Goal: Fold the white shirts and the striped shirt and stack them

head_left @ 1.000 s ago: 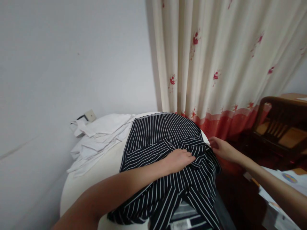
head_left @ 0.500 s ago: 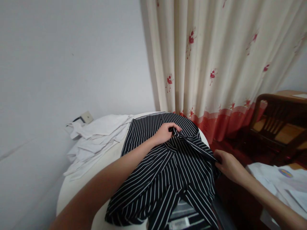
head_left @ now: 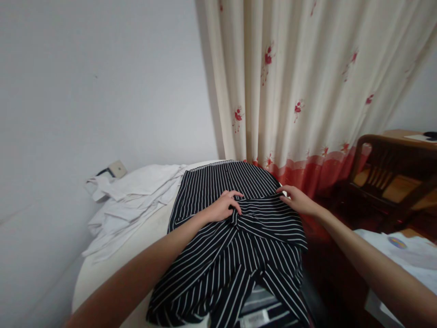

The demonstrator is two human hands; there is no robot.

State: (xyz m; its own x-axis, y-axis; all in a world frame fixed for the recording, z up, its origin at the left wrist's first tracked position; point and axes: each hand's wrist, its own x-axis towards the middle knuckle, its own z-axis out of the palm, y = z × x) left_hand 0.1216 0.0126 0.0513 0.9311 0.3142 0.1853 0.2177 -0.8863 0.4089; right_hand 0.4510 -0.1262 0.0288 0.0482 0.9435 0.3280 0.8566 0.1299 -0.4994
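A black shirt with white stripes (head_left: 211, 191) lies spread over a round white table (head_left: 102, 278), its collar and label toward me. Across its middle, one striped part, apparently a sleeve (head_left: 273, 218), is folded over sideways. My left hand (head_left: 223, 207) rests on the shirt near the inner end of that fold, fingers bent and apart, with nothing visibly gripped. At the shirt's right edge, my right hand (head_left: 297, 199) has the upper corner of the folded cloth between thumb and fingers.
White crumpled clothing (head_left: 136, 191) lies on the table's left side by the wall. A socket box (head_left: 117, 169) is on the wall there. Behind hangs a floral curtain (head_left: 273, 91). To the right are a wooden chair (head_left: 385, 168) and more white cloth (head_left: 416, 255).
My right hand has moved up and away from me, drawing the striped fold flatter across the shirt. My left hand has come slightly down and left, and its fingers have loosened from the cloth.
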